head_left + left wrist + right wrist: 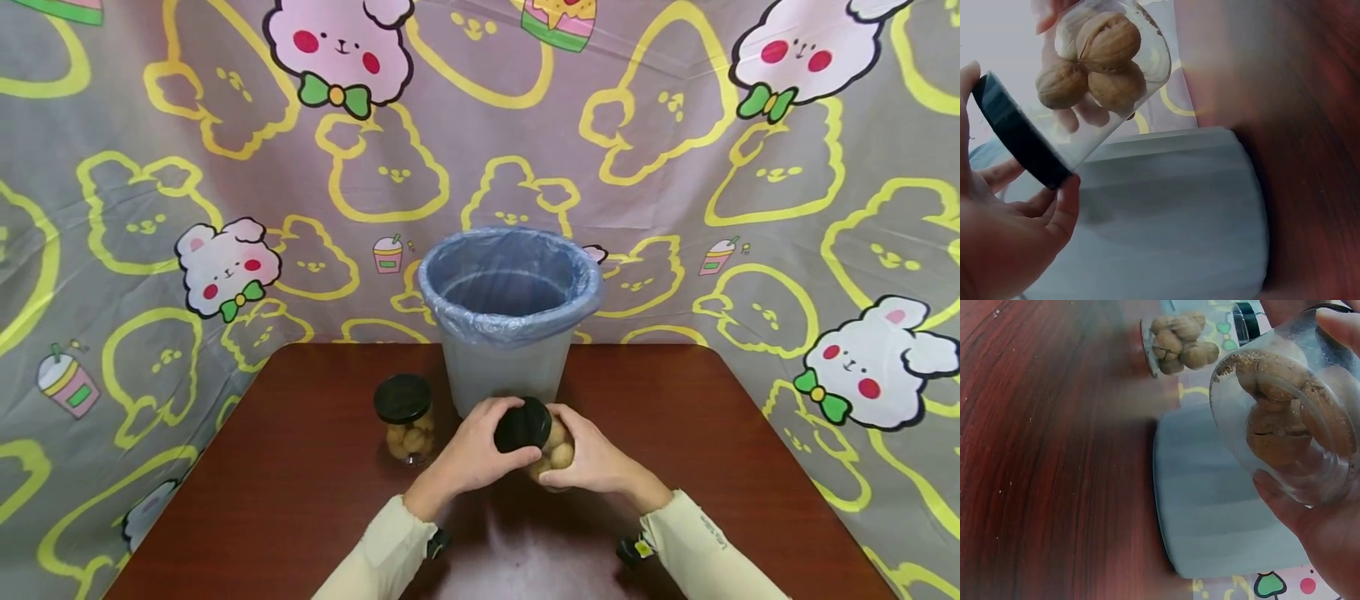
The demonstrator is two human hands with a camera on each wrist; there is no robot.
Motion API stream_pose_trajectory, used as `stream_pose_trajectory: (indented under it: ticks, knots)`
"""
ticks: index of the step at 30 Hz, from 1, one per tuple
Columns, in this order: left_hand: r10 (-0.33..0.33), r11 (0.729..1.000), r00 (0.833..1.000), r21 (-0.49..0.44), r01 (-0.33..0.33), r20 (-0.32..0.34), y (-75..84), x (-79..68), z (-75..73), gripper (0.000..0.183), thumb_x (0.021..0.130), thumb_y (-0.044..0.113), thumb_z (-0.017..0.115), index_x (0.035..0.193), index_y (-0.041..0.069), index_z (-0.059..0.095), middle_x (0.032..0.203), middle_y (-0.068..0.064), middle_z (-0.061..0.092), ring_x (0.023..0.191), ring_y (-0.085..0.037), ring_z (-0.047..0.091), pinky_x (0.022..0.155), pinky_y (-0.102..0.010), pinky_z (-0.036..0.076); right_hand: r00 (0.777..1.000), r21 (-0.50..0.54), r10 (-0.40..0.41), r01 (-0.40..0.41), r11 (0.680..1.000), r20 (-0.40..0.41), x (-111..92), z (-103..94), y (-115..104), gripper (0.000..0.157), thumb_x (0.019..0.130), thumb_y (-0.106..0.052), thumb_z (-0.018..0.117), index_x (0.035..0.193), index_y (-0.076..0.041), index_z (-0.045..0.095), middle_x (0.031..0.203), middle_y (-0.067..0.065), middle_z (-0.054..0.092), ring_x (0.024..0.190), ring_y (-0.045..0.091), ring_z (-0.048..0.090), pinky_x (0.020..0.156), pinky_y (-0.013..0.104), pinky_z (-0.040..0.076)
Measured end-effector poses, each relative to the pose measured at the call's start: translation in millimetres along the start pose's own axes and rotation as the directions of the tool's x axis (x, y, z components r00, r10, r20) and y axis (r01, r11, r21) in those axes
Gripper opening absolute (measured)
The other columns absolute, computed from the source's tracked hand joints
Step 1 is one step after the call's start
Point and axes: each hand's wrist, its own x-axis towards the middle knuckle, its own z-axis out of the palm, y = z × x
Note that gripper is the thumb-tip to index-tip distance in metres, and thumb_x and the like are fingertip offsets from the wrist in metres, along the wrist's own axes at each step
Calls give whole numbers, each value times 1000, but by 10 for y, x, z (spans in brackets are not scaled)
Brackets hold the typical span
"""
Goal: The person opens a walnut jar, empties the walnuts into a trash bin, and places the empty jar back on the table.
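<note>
A clear jar of walnuts [558, 454] is held tilted above the table, in front of the bin. My left hand [480, 446] grips its black lid [522, 425], thumb and fingers around the rim. Around the jar's clear body curls my right hand [596, 454]. In the left wrist view several walnuts [1110, 42] lie toward the jar's base, and the lid [1019, 131] sits on its mouth. The right wrist view shows the jar's round bottom [1285, 425] with brown crumbs along its edge.
A second lidded jar of walnuts [410, 433] stands upright on the brown table [300, 467], left of the hands. Behind them rises a grey bin [502, 367] lined with a blue bag [517, 327]. Patterned cloth [465, 125] hangs behind and at both sides.
</note>
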Motion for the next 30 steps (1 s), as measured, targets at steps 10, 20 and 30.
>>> stream_pose_trajectory:
  ticks: [10, 20, 30]
  knots:
    - [32, 999, 999, 4, -32, -42, -18, -17, 40, 64, 75, 50, 74, 126, 17, 55, 123, 0, 53, 114, -15, 48, 94, -37, 42, 999, -25, -38, 39, 999, 29, 25, 19, -15, 81, 59, -41, 88, 126, -19, 47, 107, -10, 55, 88, 9, 56, 74, 28, 48]
    - [38, 999, 998, -33, -40, -56, -20, 5, 69, 66, 72, 48, 78, 126, 18, 56, 123, 1, 53, 114, -15, 49, 94, -37, 43, 998, -47, -24, 27, 999, 57, 53, -42, -41, 81, 59, -41, 88, 125, -15, 49, 110, -9, 57, 91, 9, 57, 77, 29, 48]
    - [67, 990, 992, -119, -80, -107, -94, 0, 117, 64, 70, 41, 81, 123, 16, 58, 123, 0, 54, 113, -15, 49, 93, -37, 43, 996, -35, -67, 70, 997, 58, 74, -35, -10, 83, 58, -40, 88, 125, -12, 49, 105, -6, 61, 85, 8, 59, 72, 27, 49]
